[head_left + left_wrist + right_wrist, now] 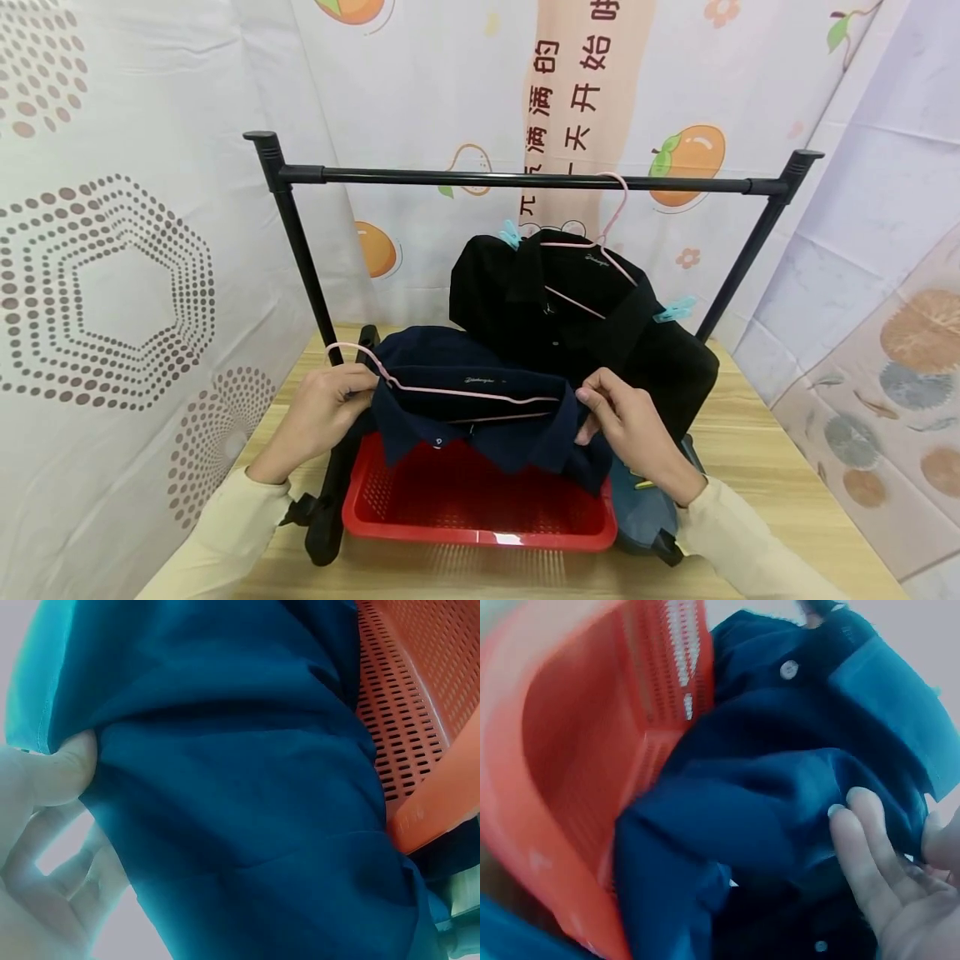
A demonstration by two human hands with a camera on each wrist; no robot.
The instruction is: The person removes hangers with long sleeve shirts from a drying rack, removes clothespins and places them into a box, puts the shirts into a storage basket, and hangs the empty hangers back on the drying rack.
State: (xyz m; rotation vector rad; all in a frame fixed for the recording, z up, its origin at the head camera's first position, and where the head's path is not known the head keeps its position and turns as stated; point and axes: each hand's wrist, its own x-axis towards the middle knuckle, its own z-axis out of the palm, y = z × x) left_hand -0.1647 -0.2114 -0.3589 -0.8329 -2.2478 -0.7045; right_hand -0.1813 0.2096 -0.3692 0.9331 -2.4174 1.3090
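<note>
A navy shirt (480, 437) hangs over the back of a red basket (480, 542), its collar spread open. Inside the collar lies a pink hanger (465, 392), its hook pointing up and left. At the left shoulder my left hand (330, 408) pinches the navy cloth between thumb and fingers, close to the hanger's hook. My right hand (618, 421) pinches the right side of the collar. In the right wrist view, fingertips (847, 814) lie against the navy cloth.
A black rack's rail (465, 177) spans above. From it a black shirt (577, 308) hangs on another pink hanger (615, 212), with light-blue clips (675, 309) at its shoulders. Blue cloth (645, 508) lies right of the basket on the wooden table (787, 500).
</note>
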